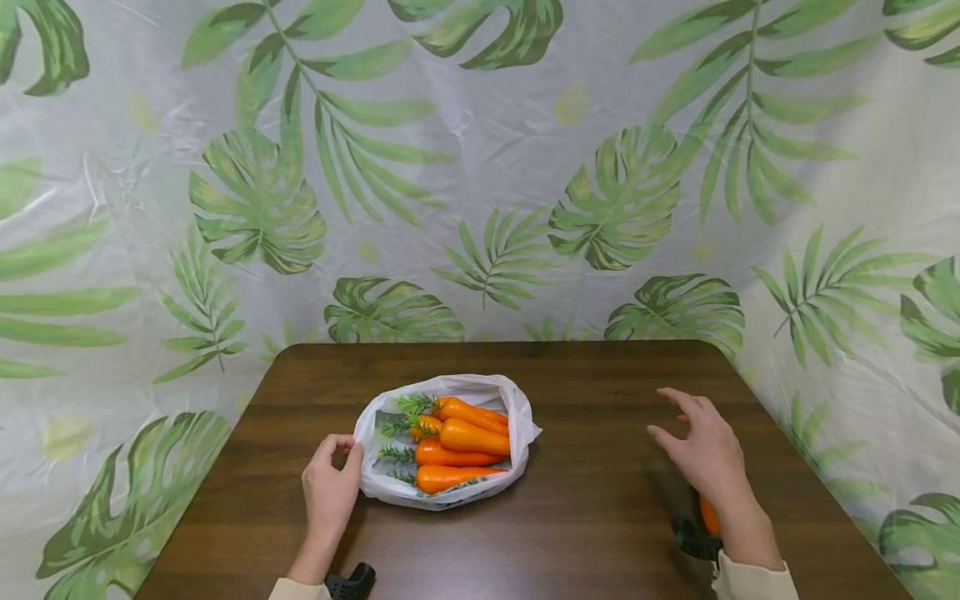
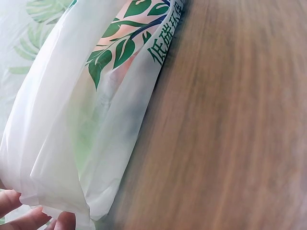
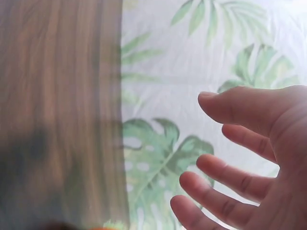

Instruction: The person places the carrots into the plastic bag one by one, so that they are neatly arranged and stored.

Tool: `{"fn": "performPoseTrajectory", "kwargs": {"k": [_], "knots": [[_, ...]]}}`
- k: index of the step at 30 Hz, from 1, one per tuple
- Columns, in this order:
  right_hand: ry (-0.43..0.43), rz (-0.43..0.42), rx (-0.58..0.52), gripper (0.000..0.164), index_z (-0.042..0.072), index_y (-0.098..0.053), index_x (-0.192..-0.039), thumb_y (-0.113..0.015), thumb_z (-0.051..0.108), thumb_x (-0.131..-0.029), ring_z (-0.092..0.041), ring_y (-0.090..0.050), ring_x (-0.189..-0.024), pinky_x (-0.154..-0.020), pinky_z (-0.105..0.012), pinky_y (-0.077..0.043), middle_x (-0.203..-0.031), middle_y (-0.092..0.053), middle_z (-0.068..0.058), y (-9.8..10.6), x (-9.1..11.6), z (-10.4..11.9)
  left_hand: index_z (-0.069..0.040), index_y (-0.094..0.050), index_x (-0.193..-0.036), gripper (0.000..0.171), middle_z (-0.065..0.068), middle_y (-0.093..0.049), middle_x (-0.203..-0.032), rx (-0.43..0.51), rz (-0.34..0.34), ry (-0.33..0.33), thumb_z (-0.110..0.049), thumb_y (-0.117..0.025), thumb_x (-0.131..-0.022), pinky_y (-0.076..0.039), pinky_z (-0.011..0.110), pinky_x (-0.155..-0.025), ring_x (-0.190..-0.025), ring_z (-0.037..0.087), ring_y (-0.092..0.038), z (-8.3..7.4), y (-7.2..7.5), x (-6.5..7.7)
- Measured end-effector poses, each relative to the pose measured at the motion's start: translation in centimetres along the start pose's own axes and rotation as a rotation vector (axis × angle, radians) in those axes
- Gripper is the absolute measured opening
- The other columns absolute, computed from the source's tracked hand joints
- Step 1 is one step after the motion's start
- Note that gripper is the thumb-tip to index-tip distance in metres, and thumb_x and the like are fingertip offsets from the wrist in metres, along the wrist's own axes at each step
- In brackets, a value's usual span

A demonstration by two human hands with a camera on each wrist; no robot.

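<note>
A white plastic bag (image 1: 371,483) lies on the table with its mouth spread wide, and several orange carrots (image 1: 472,437) with green tops sit inside it. My left hand (image 1: 330,487) pinches the bag's left rim between thumb and fingers. Green leaves and characters are printed on the side of the bag (image 2: 57,124) in the left wrist view. To the right, my right hand (image 1: 708,454) holds nothing, thumb and fingers apart. Another carrot (image 1: 708,514) lies mostly hidden behind the right wrist; a sliver of orange shows at the bottom of the right wrist view.
The dark wooden table (image 1: 600,517) has rounded back corners. Behind it and at both sides hangs a pale curtain (image 1: 510,167) printed with green leaves. Each wrist wears a black strap, such as the left strap (image 1: 352,581).
</note>
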State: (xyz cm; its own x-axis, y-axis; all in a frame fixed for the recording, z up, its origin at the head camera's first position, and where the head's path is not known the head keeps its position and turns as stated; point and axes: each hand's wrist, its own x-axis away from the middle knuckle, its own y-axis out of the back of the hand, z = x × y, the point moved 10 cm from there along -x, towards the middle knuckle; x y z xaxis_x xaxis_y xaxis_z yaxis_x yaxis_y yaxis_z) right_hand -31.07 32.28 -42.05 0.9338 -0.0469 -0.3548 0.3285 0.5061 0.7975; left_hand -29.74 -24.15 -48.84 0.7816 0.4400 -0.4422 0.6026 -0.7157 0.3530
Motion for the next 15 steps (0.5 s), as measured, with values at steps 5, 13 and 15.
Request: {"fn": "performPoseTrajectory", "kwargs": {"k": [5, 13, 15], "knots": [[-0.034, 0.004, 0.021, 0.063, 0.016, -0.05, -0.146, -0.075, 0.036, -0.091, -0.041, -0.058, -0.108, -0.066, -0.054, -0.047, -0.129, -0.052, -0.021, 0.4, 0.7, -2.1, -0.006, -0.07, -0.092, 0.008, 0.005, -0.071, -0.09, -0.002, 0.003, 0.005, -0.014, -0.072, -0.092, -0.043, 0.032, -0.08, -0.093, 0.024, -0.069, 0.0, 0.0, 0.0], [-0.1, 0.042, 0.047, 0.067, 0.015, -0.048, -0.147, -0.071, 0.046, -0.092, -0.047, -0.057, -0.108, -0.069, -0.058, -0.045, -0.132, -0.048, -0.026, 0.6, 1.5, -5.3, -0.006, -0.07, -0.093, 0.009, 0.005, -0.071, -0.09, -0.004, 0.006, 0.007, -0.014, -0.073, -0.091, -0.043, 0.034, -0.08, -0.093, 0.024, -0.069, 0.0, 0.0, -0.1], [-0.117, 0.056, 0.059, 0.069, 0.014, -0.047, -0.147, -0.072, 0.046, -0.091, -0.049, -0.056, -0.107, -0.069, -0.059, -0.044, -0.131, -0.048, -0.027, 0.6, 1.7, -6.0, -0.006, -0.07, -0.093, 0.009, 0.005, -0.071, -0.09, -0.004, 0.007, 0.005, -0.014, -0.073, -0.091, -0.044, 0.034, -0.08, -0.093, 0.024, -0.069, 0.0, 0.0, -0.1]]}}
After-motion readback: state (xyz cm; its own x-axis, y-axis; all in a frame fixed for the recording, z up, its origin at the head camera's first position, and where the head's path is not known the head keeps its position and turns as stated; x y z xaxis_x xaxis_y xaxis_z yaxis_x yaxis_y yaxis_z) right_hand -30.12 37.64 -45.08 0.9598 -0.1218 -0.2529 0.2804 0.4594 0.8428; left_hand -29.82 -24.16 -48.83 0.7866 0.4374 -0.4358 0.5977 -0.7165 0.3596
